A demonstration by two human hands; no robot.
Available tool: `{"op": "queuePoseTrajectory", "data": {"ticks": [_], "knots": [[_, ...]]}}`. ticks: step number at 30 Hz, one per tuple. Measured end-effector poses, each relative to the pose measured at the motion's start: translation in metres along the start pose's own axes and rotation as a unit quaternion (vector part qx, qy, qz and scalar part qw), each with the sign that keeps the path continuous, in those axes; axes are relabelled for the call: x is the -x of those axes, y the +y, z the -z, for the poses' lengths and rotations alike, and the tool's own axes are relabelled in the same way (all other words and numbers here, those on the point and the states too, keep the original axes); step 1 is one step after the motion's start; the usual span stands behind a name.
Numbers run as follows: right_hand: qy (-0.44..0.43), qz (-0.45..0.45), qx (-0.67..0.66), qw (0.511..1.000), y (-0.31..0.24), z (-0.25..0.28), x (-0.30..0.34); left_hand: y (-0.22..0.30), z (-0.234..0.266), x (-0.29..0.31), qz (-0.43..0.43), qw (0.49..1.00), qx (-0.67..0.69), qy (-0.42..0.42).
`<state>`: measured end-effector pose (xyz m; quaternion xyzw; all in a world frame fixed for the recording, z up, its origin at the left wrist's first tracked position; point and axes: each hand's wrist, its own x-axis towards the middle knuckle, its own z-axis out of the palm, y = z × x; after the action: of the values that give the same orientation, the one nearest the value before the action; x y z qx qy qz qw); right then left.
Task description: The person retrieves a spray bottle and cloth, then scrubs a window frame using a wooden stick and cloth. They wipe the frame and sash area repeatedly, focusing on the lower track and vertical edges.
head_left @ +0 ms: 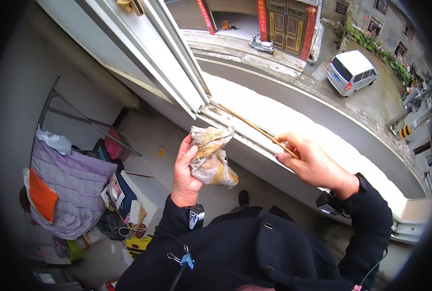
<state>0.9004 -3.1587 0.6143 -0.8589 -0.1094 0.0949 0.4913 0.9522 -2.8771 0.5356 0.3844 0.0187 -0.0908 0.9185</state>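
Observation:
My left hand (pixel 186 167) is closed on a crumpled grey cloth (pixel 212 157) with yellow-brown stains, held up just inside the window. In my right hand (pixel 313 162) a thin wooden stick (pixel 254 127) is pinched between thumb and fingers. The stick slants to the upper left, and its far end lies at the window track (pixel 225 119), near the foot of the sliding frame. Whether the tip touches the track I cannot tell. The cloth hangs apart from the stick, on the room side of the sill.
The white window frame (pixel 153 53) stands at the upper left. Outside lie a street with a white van (pixel 351 72) and a scooter (pixel 262 45). Below left are a purple checked cloth (pixel 73 179), an orange item (pixel 42 195), a white box (pixel 148 189) and a metal frame (pixel 70 116).

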Motion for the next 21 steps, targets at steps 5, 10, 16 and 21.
{"op": "queuePoseTrajectory", "data": {"ticks": [5,10,16,21], "knots": [[-0.019,-0.013,-0.219,0.975,0.014,-0.027,0.023,-0.001,-0.006,-0.003,-0.019,0.999,-0.025,-0.013],[-0.005,-0.024,-0.317,0.948,0.030,-0.072,0.012,-0.007,-0.023,0.000,-0.092,0.986,-0.136,-0.037],[0.042,-0.027,-0.304,0.951,0.058,-0.107,-0.021,0.001,-0.033,0.013,-0.109,0.991,-0.071,-0.023],[-0.046,-0.041,-0.360,0.931,0.058,-0.115,-0.025,0.006,-0.036,0.031,-0.087,0.994,-0.033,-0.049]]}}
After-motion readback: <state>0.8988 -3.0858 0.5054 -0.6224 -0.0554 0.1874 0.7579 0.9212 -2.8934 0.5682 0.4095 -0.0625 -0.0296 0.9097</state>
